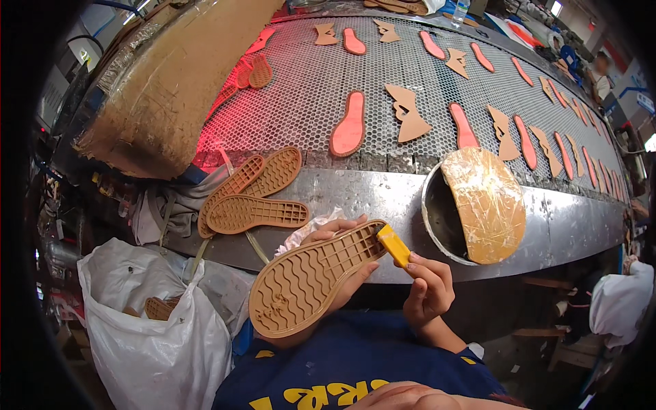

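Tan rubber shoe outsole point(307, 281): tread side up, with wavy ribs and a square grid at the far end; I hold it over my lap, just in front of the metal desk edge point(383, 198), its toe end pointing down to my left.
My left hand point(342, 263): under the outsole, fingers wrapped round its far end, thumb on the upper rim; clamped on the sole.
My right hand point(428, 288): fingers pinched together on a small yellow block-shaped tool point(394, 245).
Yellow tool: its tip touches the outsole's far edge, beside my left fingertips.
Spare outsoles point(254, 198): three tan soles of the same kind lie overlapped on the desk edge to my left, tread up.
Perforated conveyor mesh point(307, 89): runs beyond the desk edge; carries orange-red insole-shaped pieces point(348, 125) and tan notched cardboard-like cut-outs point(407, 113) in rows, well apart from my hands.
Round metal pot point(444, 219): set in the desk to my right, part covered by an oval tan board point(486, 203) smeared with pale residue.
White plastic bag point(154, 321): open, low at my left, with tan soles inside.
Crusted tan hood point(171, 75): stands over the mesh at upper left, red light beneath it.
Clothing: dark blue shirt point(355, 362) with yellow print.
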The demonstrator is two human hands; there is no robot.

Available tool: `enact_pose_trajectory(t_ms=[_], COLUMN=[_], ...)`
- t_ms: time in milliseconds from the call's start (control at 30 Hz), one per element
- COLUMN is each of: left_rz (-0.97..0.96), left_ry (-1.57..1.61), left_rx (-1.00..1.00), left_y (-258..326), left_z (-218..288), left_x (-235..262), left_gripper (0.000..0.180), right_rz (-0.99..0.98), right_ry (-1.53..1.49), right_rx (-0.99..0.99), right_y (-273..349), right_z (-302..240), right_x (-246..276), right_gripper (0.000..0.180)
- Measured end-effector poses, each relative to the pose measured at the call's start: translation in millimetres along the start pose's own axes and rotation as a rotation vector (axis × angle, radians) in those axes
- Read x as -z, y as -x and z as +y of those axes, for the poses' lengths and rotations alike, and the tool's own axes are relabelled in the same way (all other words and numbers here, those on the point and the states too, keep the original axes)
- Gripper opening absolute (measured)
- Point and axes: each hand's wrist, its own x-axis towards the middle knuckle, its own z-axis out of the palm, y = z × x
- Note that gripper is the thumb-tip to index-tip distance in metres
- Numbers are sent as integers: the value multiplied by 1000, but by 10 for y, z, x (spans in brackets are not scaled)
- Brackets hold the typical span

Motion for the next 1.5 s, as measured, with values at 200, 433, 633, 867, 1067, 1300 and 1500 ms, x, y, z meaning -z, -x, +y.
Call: enact_pose_trajectory(t_ms=[200,433,633,867,1067,1300,1500], left_rz=[145,315,191,128,178,-82,-157], left_ry=[450,541,606,1058,834,1559,1506], left_rx=[-56,-453,-372,-49,-90,272,126], left_y=[99,-31,-1,124,120,253,279], left_z=[-340,-705,-561,-432,-607,-513,-672], left_x=[-277,-598,-507,-397,-664,-570,-621], left_gripper=[72,77,73,62,59,52,59], right_rz=[-10,-41,-256,-157,-242,-261,-271], right_ry=[-14,-149,-327,-282,-354,-322,-315], right_rx=[139,268,423,298,466,575,571], right_y=[-15,-62,-120,-198,-307,-381,-401], right_z=[-45,-75,-227,-211,-352,-448,-457], right_x=[-57,-67,-17,-71,-103,-119,-138], right_gripper=[26,34,41,38,44,43,43])
